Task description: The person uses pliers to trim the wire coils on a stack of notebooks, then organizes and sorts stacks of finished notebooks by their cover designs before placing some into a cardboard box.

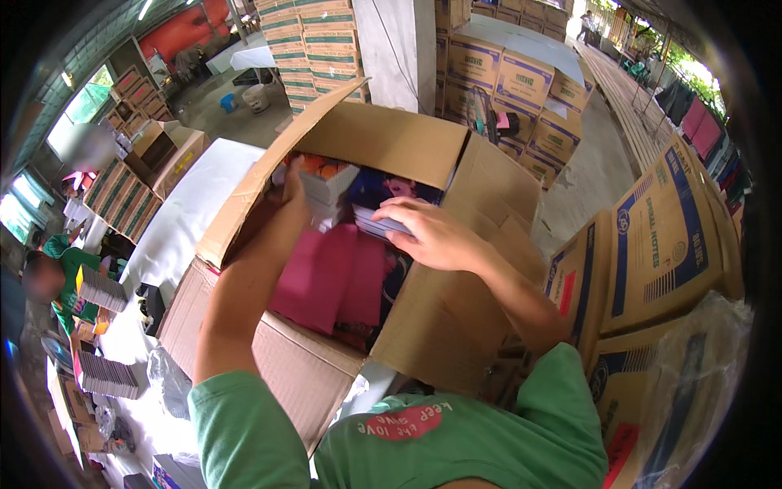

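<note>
Reaching into the open carton (pixel 387 134): left hand (pixel 295 186) by its left wall, beside a white-edged stack (pixel 328 187); grip blurred, can't tell if holding. Right hand (pixel 428 232), fingers half-curled, touches blue books (pixel 368 200) right of carton centre; firm hold unclear. Uneven pushing could skew stacks or crease the pink sheet (pixel 314 281). Carton holds all three; right of it, closed cartons (pixel 664 236), contents hidden.

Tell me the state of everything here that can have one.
Big carton, open, flaps spread
Back carton, open
Left hand, inside big carton, grip unclear
Right hand, curled over blue notebooks
Blue notebooks, stacked inside big carton
Pink sheets, inside big carton
Table notebooks, stacked
Blue bucket, on floor
</note>
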The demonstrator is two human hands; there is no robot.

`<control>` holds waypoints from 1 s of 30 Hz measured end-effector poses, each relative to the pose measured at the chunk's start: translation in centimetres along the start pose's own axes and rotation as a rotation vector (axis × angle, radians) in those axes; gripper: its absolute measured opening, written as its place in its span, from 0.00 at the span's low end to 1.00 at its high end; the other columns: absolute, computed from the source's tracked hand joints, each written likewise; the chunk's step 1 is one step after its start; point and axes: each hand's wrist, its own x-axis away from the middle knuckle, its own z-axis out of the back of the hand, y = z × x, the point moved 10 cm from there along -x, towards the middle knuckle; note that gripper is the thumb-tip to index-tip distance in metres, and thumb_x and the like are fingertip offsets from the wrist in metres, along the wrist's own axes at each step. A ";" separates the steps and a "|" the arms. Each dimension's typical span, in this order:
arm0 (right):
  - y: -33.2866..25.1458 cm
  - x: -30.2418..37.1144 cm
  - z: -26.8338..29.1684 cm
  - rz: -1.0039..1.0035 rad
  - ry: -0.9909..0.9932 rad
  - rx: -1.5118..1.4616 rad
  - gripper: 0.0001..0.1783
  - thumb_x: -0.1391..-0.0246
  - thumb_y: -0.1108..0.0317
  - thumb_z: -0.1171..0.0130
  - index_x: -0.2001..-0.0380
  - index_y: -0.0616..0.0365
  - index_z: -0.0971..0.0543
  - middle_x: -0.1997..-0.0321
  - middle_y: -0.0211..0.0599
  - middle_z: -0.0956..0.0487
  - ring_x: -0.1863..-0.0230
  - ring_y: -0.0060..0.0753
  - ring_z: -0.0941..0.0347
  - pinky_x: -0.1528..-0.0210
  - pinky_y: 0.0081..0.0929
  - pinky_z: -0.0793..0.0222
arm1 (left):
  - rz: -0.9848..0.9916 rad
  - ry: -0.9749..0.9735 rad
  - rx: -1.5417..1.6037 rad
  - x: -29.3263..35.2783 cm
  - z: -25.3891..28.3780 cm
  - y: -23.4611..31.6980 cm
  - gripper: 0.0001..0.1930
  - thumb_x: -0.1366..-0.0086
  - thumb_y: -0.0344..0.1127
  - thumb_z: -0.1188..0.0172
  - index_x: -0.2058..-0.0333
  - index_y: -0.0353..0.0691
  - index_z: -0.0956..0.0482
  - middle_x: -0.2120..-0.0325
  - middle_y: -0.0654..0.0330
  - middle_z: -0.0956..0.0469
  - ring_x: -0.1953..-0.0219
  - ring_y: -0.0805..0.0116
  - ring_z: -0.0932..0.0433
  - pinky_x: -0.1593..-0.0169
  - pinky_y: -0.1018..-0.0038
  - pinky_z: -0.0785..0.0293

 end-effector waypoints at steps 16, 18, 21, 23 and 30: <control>4.9 -13.6 8.4 -0.175 0.385 0.482 0.29 0.54 0.67 0.46 0.46 0.35 0.36 0.41 0.39 0.34 0.42 0.50 0.37 0.40 0.44 0.44 | 0.240 0.270 -0.096 0.9 11.0 -4.2 0.51 0.56 0.67 0.46 0.38 0.47 0.52 0.41 0.52 0.43 0.42 0.52 0.41 0.47 0.43 0.46; 6.8 -14.4 12.2 0.064 0.661 0.687 0.22 0.54 0.66 0.47 0.52 0.38 0.31 0.50 0.36 0.26 0.49 0.44 0.30 0.44 0.44 0.39 | 0.203 0.280 -0.102 2.4 8.3 -3.3 0.53 0.56 0.67 0.46 0.37 0.43 0.56 0.40 0.51 0.46 0.41 0.52 0.42 0.46 0.43 0.47; 11.5 -20.0 6.8 -0.191 0.203 0.567 0.13 0.52 0.63 0.47 0.61 0.43 0.23 0.58 0.38 0.21 0.53 0.44 0.27 0.49 0.45 0.35 | 0.193 0.244 -0.087 0.9 11.3 -3.7 0.56 0.57 0.65 0.43 0.37 0.44 0.63 0.39 0.49 0.49 0.40 0.49 0.44 0.46 0.43 0.47; 14.8 -21.7 3.4 -0.368 0.030 0.468 0.16 0.49 0.52 0.47 0.66 0.48 0.18 0.58 0.46 0.22 0.48 0.50 0.30 0.48 0.46 0.36 | 0.166 0.250 -0.103 0.6 11.4 -3.5 0.59 0.58 0.63 0.41 0.37 0.44 0.68 0.38 0.47 0.52 0.39 0.48 0.46 0.44 0.43 0.48; 16.6 -20.6 -14.2 -0.629 -0.845 -0.332 0.61 0.61 0.18 0.65 0.37 0.60 0.45 0.35 0.51 0.44 0.38 0.48 0.43 0.38 0.43 0.49 | 0.165 0.342 -0.145 2.5 11.2 -2.9 0.64 0.59 0.64 0.40 0.37 0.44 0.77 0.36 0.44 0.60 0.35 0.47 0.54 0.38 0.49 0.55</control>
